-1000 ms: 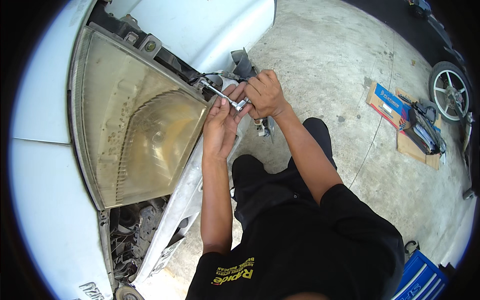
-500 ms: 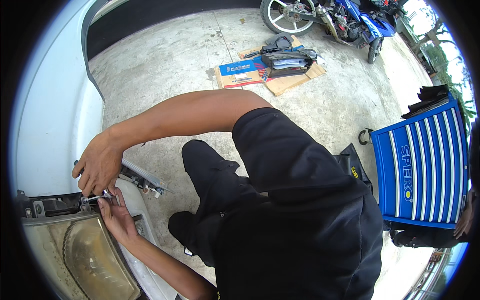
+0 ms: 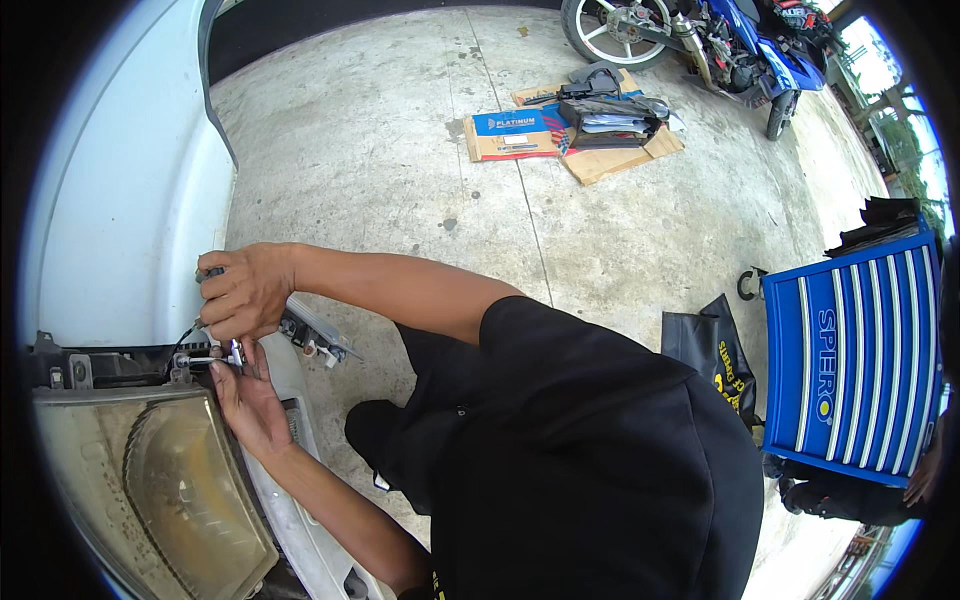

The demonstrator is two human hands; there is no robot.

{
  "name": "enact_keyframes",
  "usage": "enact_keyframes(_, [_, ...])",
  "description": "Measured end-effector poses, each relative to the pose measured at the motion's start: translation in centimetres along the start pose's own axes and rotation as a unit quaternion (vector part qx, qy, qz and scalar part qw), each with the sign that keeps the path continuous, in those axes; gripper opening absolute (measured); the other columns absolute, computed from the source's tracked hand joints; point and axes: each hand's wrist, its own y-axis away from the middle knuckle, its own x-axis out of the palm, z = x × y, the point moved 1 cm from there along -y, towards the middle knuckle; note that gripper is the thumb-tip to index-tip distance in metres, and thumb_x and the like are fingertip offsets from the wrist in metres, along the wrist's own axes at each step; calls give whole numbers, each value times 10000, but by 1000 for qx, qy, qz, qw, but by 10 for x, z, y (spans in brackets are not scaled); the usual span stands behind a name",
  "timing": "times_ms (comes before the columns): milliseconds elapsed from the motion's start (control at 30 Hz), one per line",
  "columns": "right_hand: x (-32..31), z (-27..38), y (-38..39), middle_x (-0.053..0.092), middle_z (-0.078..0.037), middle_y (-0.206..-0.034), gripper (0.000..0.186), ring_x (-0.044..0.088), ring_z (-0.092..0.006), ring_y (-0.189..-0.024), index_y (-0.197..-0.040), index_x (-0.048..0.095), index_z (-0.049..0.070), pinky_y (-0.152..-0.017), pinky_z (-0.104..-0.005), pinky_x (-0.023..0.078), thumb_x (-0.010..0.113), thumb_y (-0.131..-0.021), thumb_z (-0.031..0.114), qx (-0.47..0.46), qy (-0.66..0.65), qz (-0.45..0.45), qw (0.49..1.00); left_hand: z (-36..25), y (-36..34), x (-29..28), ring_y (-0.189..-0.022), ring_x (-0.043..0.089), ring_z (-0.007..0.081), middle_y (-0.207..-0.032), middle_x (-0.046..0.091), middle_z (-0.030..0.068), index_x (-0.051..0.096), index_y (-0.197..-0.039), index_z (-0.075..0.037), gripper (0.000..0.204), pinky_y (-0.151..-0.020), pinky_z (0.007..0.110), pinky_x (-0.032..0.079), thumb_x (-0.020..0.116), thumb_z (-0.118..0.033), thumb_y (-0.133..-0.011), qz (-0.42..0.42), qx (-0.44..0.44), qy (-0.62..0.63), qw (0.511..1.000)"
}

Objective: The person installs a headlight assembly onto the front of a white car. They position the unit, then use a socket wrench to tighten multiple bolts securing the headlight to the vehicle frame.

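Observation:
In my right hand (image 3: 245, 288) is a ratchet wrench (image 3: 237, 351): its dark handle end pokes out past the curled fingers and its silver head shows below them. A thin metal extension (image 3: 205, 361) runs from the head to a bracket (image 3: 181, 368) at the top edge of the headlight (image 3: 190, 490). My left hand (image 3: 252, 408), palm up, has its fingertips around the wrench head and extension. The fingers partly cover the tool, and the fastener at its tip cannot be made out. The headlight lens is yellowed and dirty.
A white body panel (image 3: 120, 200) rises beyond the headlight, with the pale bumper (image 3: 285, 375) beside it. On the concrete floor lie cardboard and a black tool bag (image 3: 610, 122). A motorcycle (image 3: 700, 45) stands behind. To the right are a blue tool cabinet (image 3: 850, 355) and another person's hand (image 3: 920, 480).
My right hand has swung the wrench handle away from the body panel, rightward about the wrench head. My left hand stays at the head. The whole view has shifted.

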Motion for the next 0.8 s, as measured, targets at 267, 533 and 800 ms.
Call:
enact_keyframes(267, [-65,-9,-54,697,-25,-1158,517,601,-202,-1253,-935,817,78,-1242,-479,388,775,-883,590,-28,-193,300,934,-2,46,40,-1286,649,206,-1399,693,91,614,-1444,-12,393,-1151,445,486,582,-277,-1156,20,-46,-191,980])
enact_keyframes(533, [-201,105,130,707,-85,-1038,350,676,-301,-1089,-1129,728,114,-994,-461,464,623,-1077,444,540,-3,421,729,-54,172,21,-1209,727,335,-1279,773,192,699,-1332,45,367,-1100,457,528,602,-244,-1127,8,312,-652,691])
enact_keyframes(800, [-299,393,354,789,-241,-1074,400,766,-422,-1045,-1042,789,18,-909,-528,596,636,-1076,386,829,77,497,242,-113,210,-33,-1182,698,384,-1279,718,257,641,-1323,97,315,-1055,500,546,553,-134,-1129,-4,529,-707,469])
